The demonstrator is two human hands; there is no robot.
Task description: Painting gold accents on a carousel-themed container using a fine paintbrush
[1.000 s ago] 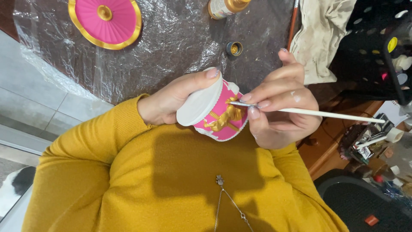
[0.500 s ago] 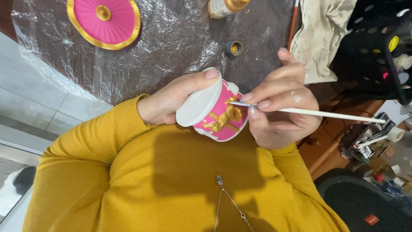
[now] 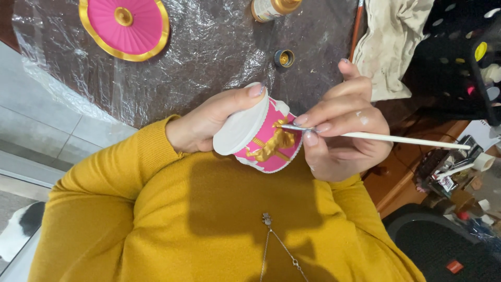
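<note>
Head view is showing the left hand (image 3: 209, 125) clamping the pink box (image 3: 266, 140) while the right hand (image 3: 342, 130) is pinching a fine brush (image 3: 365, 136) whose tip, slipping, could be smearing gold onto pink.

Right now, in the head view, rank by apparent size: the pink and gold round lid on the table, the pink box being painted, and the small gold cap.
1. pink and gold lid
2. pink box, nearly as big, but nearer the camera, so unsure
3. small gold cap, clearly smallest
</note>
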